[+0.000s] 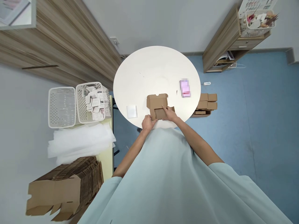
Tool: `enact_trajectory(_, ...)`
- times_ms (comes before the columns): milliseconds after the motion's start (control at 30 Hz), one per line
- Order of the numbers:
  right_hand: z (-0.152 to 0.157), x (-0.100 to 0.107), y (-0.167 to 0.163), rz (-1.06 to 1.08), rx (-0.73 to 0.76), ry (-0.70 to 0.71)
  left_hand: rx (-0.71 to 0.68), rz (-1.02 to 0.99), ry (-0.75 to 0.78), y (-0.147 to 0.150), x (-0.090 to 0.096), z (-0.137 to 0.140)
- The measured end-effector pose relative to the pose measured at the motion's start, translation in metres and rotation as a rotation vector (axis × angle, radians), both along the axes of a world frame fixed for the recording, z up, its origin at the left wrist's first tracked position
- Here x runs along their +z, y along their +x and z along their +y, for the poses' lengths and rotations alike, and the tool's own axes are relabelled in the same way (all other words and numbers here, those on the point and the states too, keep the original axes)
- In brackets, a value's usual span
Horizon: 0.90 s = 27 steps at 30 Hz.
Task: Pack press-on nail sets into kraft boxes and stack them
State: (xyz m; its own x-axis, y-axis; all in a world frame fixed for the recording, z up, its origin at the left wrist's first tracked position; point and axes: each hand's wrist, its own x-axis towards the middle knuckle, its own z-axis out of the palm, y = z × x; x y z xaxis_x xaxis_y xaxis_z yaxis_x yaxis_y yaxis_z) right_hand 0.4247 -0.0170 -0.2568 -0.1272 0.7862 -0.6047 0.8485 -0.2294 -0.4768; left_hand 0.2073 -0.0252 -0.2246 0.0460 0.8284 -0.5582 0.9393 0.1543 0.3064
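A brown cardboard box [158, 101], partly folded with its notched lid flap spread away from me, lies at the near edge of the round white table [149, 65]. My left hand [148, 123] grips the box's near left corner, fingers closed around it. At the right end, my right hand [170, 114] holds the side of the box, with the thumb over its inside. A side flap sticks out beyond the right hand. Left of the box lies a small clear plastic packet [132, 111]. A blurred pink-purple item [185, 88] rests on the right part of the table.
Flat cardboard blanks [54, 194] are stacked at lower left, below white sheets [81, 140]. Beside them stand a basket of small cards [94, 104] and a basket of clear plastic pieces [62, 107]. Folded boxes [206, 102] are piled right of the table, near a wooden cabinet [224, 40].
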Motion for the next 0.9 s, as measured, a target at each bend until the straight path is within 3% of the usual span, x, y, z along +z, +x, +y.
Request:
enact_trajectory(267, 0.001, -0.007, 0.002, -0.004, 0.021, -0.023, 0.073, 0.017, -0.034, 0.003, -0.005, 0.015)
enact_trajectory(533, 0.002, -0.006, 0.002, -0.013, 0.034, -0.012, 0.004, 0.158, -0.095, 0.001, -0.014, 0.029)
enact_trajectory(900, 0.002, 0.0, 0.001, -0.001, 0.019, -0.016, -0.013, 0.191, -0.086, 0.007, -0.015, 0.03)
